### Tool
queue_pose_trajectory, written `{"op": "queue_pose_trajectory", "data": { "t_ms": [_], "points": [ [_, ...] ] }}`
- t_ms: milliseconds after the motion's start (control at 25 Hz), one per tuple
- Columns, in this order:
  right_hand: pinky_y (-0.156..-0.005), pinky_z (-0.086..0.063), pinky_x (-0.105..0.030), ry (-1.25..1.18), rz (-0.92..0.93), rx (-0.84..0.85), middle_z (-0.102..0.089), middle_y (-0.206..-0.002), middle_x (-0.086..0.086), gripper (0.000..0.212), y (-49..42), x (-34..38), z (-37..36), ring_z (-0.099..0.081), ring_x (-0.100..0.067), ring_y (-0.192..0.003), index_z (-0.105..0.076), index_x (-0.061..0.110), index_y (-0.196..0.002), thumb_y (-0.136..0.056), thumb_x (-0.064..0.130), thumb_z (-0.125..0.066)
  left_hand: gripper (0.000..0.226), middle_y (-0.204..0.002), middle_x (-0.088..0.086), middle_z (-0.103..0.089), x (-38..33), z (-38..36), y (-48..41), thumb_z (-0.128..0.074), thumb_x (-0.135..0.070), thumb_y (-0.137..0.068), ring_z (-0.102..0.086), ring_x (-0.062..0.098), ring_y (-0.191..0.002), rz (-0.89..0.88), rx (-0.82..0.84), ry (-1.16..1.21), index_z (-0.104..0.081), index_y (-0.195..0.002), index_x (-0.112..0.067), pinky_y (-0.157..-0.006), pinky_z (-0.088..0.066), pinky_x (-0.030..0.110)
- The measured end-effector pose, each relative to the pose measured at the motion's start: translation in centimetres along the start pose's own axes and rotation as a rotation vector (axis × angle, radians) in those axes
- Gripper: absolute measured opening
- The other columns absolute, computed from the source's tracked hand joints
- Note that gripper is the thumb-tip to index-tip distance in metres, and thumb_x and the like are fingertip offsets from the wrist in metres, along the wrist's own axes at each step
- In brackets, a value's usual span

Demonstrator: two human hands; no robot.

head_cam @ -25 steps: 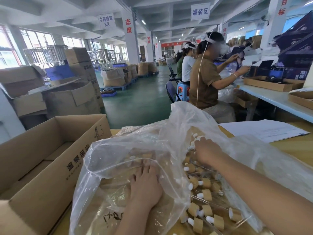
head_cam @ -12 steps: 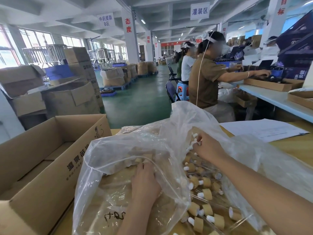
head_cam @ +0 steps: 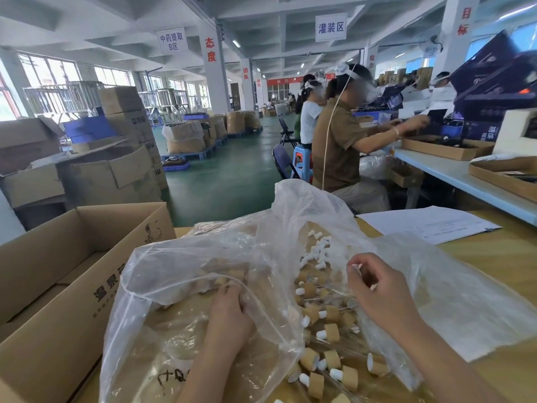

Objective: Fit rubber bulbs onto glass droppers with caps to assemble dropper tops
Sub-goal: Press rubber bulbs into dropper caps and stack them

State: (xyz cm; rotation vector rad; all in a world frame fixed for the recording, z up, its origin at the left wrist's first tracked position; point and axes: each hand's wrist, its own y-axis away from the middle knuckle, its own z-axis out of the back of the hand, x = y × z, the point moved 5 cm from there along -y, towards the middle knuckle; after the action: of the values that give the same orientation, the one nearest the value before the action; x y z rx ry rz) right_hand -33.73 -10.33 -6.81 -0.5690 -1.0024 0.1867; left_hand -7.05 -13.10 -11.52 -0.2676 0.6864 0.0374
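My left hand [head_cam: 229, 312] is inside a clear plastic bag [head_cam: 186, 274], fingers curled around tan wooden caps [head_cam: 229, 279] at the bag's far side. My right hand [head_cam: 374, 289] is raised over the table with curled fingers pinching small white rubber bulbs [head_cam: 356, 267]. A heap of loose white bulbs [head_cam: 315, 251] lies just beyond it. Several assembled dropper tops [head_cam: 328, 333], tan caps with white bulbs and glass tubes, lie on plastic sheet between my forearms.
An open cardboard box [head_cam: 58, 286] stands at my left on the yellow table [head_cam: 499, 257]. White paper sheets [head_cam: 430, 222] lie at the back right. Seated workers [head_cam: 343, 144] sit ahead at a light blue bench; stacked cartons fill the left floor.
My right hand has drawn back toward me and lifted off the bulb heap, holding white bulbs. My left hand has curled its fingers on caps inside the bag.
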Motion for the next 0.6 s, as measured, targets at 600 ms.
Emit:
{"op": "queue_pose_trajectory", "data": {
  "t_ms": [600],
  "points": [
    [-0.059,-0.046,-0.017,-0.037,0.020,-0.025,-0.061,-0.071,0.009,0.006,2.8,2.2,0.9,-0.057,-0.007,-0.066,-0.053,0.041,-0.087,-0.086,0.047,-0.056,0.011,-0.064,-0.003,-0.064,-3.2,4.3,2.9,-0.059,-0.023,-0.090,-0.060,0.008,-0.062,0.045,-0.386,0.514,-0.065,-0.081,-0.027,-0.055,-0.043,0.023]
  ]
}}
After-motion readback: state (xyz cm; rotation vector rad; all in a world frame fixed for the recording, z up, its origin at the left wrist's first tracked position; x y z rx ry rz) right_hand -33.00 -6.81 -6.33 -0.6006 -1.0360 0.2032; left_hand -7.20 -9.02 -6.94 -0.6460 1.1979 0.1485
